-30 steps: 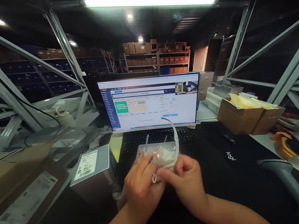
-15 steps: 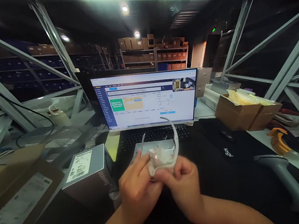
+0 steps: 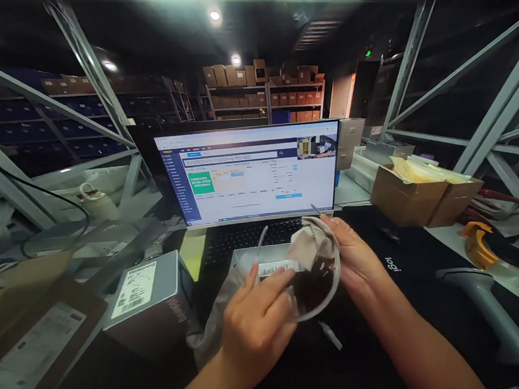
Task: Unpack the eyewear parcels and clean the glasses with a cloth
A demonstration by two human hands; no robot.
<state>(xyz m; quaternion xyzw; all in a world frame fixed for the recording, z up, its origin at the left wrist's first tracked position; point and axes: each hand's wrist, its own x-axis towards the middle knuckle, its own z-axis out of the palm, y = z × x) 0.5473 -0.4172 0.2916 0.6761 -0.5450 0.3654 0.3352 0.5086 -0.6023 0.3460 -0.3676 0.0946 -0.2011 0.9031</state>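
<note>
Your right hand [image 3: 358, 254] holds the white band [image 3: 338, 259], its long axis running from the monitor [image 3: 249, 171] toward you, it seems; your left hand [image 3: 255, 317] pinches the label [image 3: 274, 269] on the pouch [image 3: 310, 243].

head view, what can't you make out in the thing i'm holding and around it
All in the head view:
- label under the left hand: print too small to read.
- pouch contents: hidden by its cloth and the right hand.
- monitor text: too small, blurred.
- keyboard: mostly behind the hands and pouch.
- carton: cut off by the left edge.
</note>
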